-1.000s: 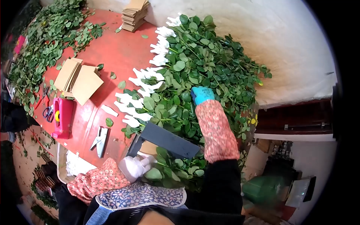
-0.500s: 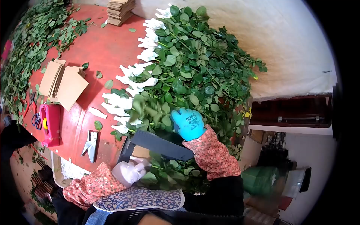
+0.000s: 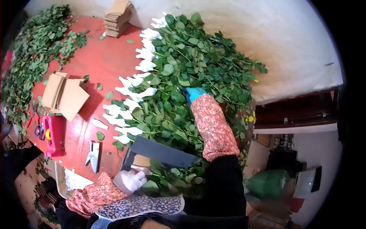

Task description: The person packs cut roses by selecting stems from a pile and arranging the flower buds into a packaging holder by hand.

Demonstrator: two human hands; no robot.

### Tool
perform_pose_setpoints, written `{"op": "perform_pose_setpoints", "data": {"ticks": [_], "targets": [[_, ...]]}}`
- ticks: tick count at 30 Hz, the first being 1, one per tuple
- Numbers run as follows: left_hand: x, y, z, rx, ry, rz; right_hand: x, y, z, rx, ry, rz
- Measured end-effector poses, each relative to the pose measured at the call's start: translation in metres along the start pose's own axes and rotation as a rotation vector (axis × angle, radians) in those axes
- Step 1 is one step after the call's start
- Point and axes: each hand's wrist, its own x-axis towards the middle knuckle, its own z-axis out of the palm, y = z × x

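At the centre of the view, the right hand point(image 3: 196, 94), in a bright blue glove, reaches into a thick mass of leafy stems point(image 3: 190, 72). Foliage hides most of its fingers, so whether they are open or gripping cannot be told. The stems lie from 12 to 2 o'clock, their leaves oval and glossy, their left ends capped with smooth white wraps point(image 3: 145, 65), tapered like small bottles.

At 7 o'clock the left hand point(image 3: 130, 182), in a thin pale glove, has bent fingers beside the dark box point(image 3: 162, 151) – a flat, ribbed panel along its far side, tan card point(image 3: 142, 161) inside. Whether they pinch anything is unclear. More leaves lie just right of them.

On the matte red surface point(image 3: 103, 53), a silvery plier-shaped tool point(image 3: 92, 156) sits at 8 o'clock, with a glossy pink tape dispenser point(image 3: 54, 135) and scissors point(image 3: 39, 131) farther left. Flat brown cardboard pieces point(image 3: 72, 98) lean together at 9 to 10 o'clock – crisp-edged and plain; a taller cardboard stack point(image 3: 117, 20) stands at 11.
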Motion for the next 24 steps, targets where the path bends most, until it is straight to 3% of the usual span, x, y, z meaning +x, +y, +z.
{"op": "perform_pose_setpoints", "data": {"ticks": [2,5,10,12,14,18,24], "targets": [[0.007,0.012,-0.024,0.151,-0.091,0.017,0.012,0.005,0.018,-0.039,-0.094,-0.089],[0.008,0.009,-0.027,0.151,-0.063,0.037,0.005,-0.008,0.004,-0.017,-0.086,0.031],[0.008,0.01,-0.021,-0.026,0.12,-0.035,-0.04,0.005,0.001,0.067,0.227,-0.05],[0.004,0.01,-0.015,0.106,0.001,-0.035,-0.062,-0.003,0.001,0.096,0.303,-0.077],[0.006,0.012,-0.018,-0.021,0.065,-0.103,-0.078,-0.013,0.004,0.0,0.397,-0.093],[0.006,0.012,-0.019,-0.007,0.101,-0.041,-0.107,-0.033,0.017,0.046,0.378,-0.032],[0.006,0.018,-0.023,-0.001,0.007,-0.167,-0.104,-0.027,0.044,-0.054,0.223,-0.018]]}}
